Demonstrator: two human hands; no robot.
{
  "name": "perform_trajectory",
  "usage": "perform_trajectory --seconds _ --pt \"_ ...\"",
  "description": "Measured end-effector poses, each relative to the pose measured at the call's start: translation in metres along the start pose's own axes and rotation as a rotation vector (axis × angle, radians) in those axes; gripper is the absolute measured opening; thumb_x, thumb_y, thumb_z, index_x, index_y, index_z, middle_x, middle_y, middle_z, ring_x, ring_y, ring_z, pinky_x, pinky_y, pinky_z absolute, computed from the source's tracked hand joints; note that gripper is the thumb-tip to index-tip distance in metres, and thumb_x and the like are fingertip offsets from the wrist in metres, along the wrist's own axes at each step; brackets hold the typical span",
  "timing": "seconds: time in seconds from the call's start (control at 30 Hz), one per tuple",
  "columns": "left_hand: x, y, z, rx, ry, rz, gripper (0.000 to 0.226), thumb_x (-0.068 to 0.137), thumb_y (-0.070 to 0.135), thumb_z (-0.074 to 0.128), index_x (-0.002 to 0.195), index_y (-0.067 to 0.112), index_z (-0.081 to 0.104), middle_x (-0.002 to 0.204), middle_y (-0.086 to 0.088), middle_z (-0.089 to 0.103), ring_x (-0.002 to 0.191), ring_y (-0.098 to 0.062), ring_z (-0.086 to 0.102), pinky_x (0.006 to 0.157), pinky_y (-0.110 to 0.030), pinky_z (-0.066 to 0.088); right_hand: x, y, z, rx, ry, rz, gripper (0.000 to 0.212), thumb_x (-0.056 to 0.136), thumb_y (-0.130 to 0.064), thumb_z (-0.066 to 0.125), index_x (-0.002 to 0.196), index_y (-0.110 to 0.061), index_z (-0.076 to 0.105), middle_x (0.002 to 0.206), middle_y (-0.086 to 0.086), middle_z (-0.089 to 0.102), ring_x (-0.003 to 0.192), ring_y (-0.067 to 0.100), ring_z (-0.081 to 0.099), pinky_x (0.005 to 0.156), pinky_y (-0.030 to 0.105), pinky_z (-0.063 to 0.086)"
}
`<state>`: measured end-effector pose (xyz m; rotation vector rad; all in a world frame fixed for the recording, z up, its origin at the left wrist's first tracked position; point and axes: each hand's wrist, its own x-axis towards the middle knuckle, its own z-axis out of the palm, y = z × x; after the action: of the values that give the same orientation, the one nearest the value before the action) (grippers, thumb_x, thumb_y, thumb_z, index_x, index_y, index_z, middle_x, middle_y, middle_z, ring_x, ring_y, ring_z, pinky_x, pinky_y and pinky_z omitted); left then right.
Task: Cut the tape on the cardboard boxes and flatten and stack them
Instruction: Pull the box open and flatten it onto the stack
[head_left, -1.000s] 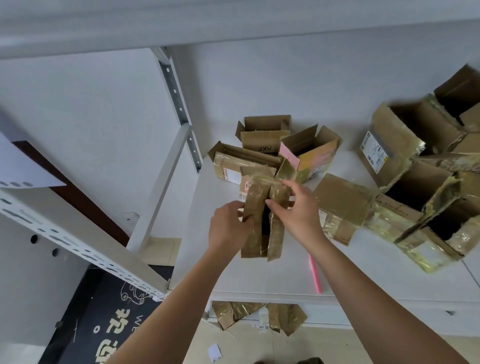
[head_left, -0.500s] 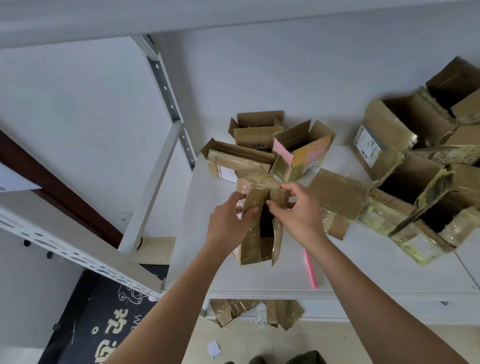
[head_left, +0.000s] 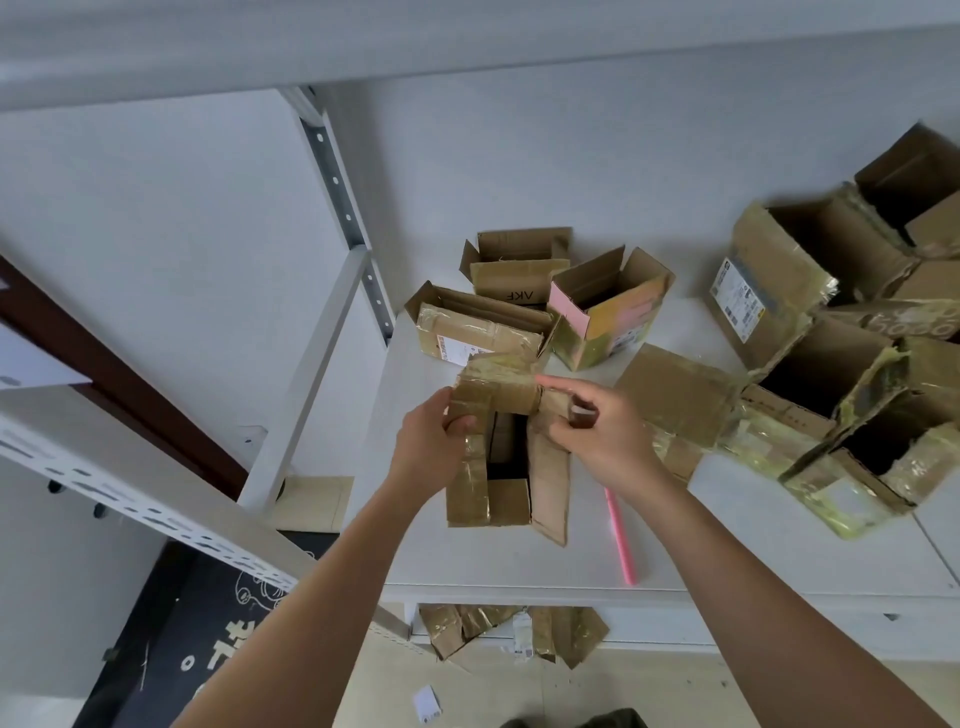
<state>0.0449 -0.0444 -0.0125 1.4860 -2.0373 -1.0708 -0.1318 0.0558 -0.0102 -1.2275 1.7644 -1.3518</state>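
- A person stands at a white bench (head_left: 675, 545) and works on a small taped cardboard box (head_left: 506, 467) that sits near the bench's front edge, open end facing up.
- The left hand (head_left: 434, 447) grips the box's left wall, fingers curled over its taped top edge.
- The right hand (head_left: 597, 431) pinches the right end of the box's top flap (head_left: 498, 387); the forefinger lies straight along the flap and the other fingers curl in. Something small and dark shows among those fingers, but what it is cannot be told.
- The step in hand seems to be pulling the flaps apart so the box can be collapsed.
- To do it well, the left hand should hold the wall steady while the right peels the flap outward along its fold, not across it, so the card bends and does not tear.
- Shiny tape still wraps the left wall and may resist; it probably needs cutting first.
- A pink rod-like tool (head_left: 619, 535) lies on the bench just right of the box.
- Other open boxes (head_left: 810, 364) crowd the back and right side; flattened pieces (head_left: 511, 626) lie on the floor below.
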Motion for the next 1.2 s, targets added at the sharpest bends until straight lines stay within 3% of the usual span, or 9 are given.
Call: perform_trajectory --seconds 0.1,0.17,0.27,0.37,0.53,0.63,0.73,0.97,1.2 --pt "0.000 -0.002 -0.005 -0.017 -0.006 -0.001 0.022 0.097 0.015 0.057 0.117 0.020 0.062 0.091 0.004 0.071 0.076 -0.020 0.067 0.073 -0.039 0.058 -0.002 0.012 0.000 0.117 0.059 0.074 0.057 0.090 0.002 0.063 0.119 -0.047 0.060 0.100 0.001 0.073 0.079 0.013 0.067 0.072 0.020 0.053" --pt "0.001 -0.001 -0.005 -0.015 -0.017 0.010 0.017 0.096 0.016 0.057 0.112 0.019 0.062 0.090 0.000 0.071 0.073 -0.024 0.066 0.070 -0.040 0.055 -0.003 0.016 0.001 0.077 0.100 0.093 0.060 0.089 -0.001 0.066 0.130 -0.043 0.052 0.110 0.001 0.069 0.099 0.014 0.065 0.092 0.035 0.055" --pt "0.004 0.000 -0.003 -0.005 -0.030 0.018 0.009 0.096 0.018 0.060 0.105 0.017 0.061 0.090 -0.005 0.072 0.069 -0.025 0.062 0.069 -0.043 0.055 0.000 0.016 -0.002 -0.291 0.173 -0.155 0.070 0.084 0.005 0.069 0.140 -0.030 0.049 0.131 0.001 0.055 0.123 0.018 0.048 0.107 0.041 0.043" --pt "0.005 0.002 -0.003 -0.012 -0.039 0.027 0.011 0.094 0.021 0.063 0.105 0.018 0.061 0.094 -0.004 0.072 0.074 -0.025 0.064 0.073 -0.045 0.058 0.004 0.011 -0.001 -0.554 0.074 -0.393 0.072 0.078 0.021 0.058 0.140 -0.016 0.053 0.145 0.005 0.050 0.137 0.023 0.040 0.116 0.040 0.032" --pt "0.003 0.002 0.004 -0.126 0.124 0.035 0.037 0.089 0.016 0.069 0.121 0.027 0.054 0.115 0.002 0.064 0.098 -0.022 0.065 0.079 -0.043 0.058 0.002 0.003 0.014 -0.467 0.096 -0.357 0.047 0.090 0.007 0.054 0.134 -0.010 0.059 0.136 0.004 0.058 0.122 0.019 0.056 0.105 0.037 0.047" --pt "0.001 -0.001 0.015 0.064 0.219 0.109 0.041 0.093 0.019 0.064 0.130 0.032 0.052 0.126 0.006 0.059 0.108 -0.019 0.062 0.079 -0.029 0.052 0.000 0.000 0.019 -0.463 0.168 -0.313 0.045 0.091 0.005 0.057 0.133 -0.009 0.060 0.135 0.005 0.058 0.120 0.018 0.058 0.103 0.032 0.048" --pt "-0.001 -0.001 0.022 0.341 0.180 0.147 0.063 0.090 0.045 0.065 0.144 0.030 0.037 0.132 0.007 0.052 0.108 -0.020 0.061 0.077 -0.032 0.049 -0.004 -0.002 0.019 -0.460 0.199 -0.272 0.044 0.089 0.004 0.061 0.131 -0.008 0.062 0.132 0.004 0.059 0.117 0.017 0.059 0.100 0.022 0.043" --pt "-0.001 0.009 0.023 0.436 0.144 0.178 0.067 0.086 0.032 0.068 0.144 0.027 0.035 0.127 0.003 0.057 0.097 -0.022 0.063 0.068 -0.028 0.043 -0.007 0.000 0.013 -0.472 0.182 -0.247 0.047 0.086 0.001 0.068 0.131 -0.008 0.061 0.131 0.005 0.059 0.117 0.018 0.059 0.100 0.024 0.043" --pt "0.002 0.012 -0.001 0.303 -0.023 0.254 0.057 0.083 0.023 0.067 0.136 0.016 0.050 0.094 -0.005 0.068 0.083 -0.024 0.063 0.076 -0.037 0.054 -0.009 0.004 0.009 -0.463 0.165 -0.203 0.047 0.087 0.001 0.068 0.131 -0.012 0.062 0.132 0.001 0.059 0.116 0.013 0.056 0.093 0.001 0.029"
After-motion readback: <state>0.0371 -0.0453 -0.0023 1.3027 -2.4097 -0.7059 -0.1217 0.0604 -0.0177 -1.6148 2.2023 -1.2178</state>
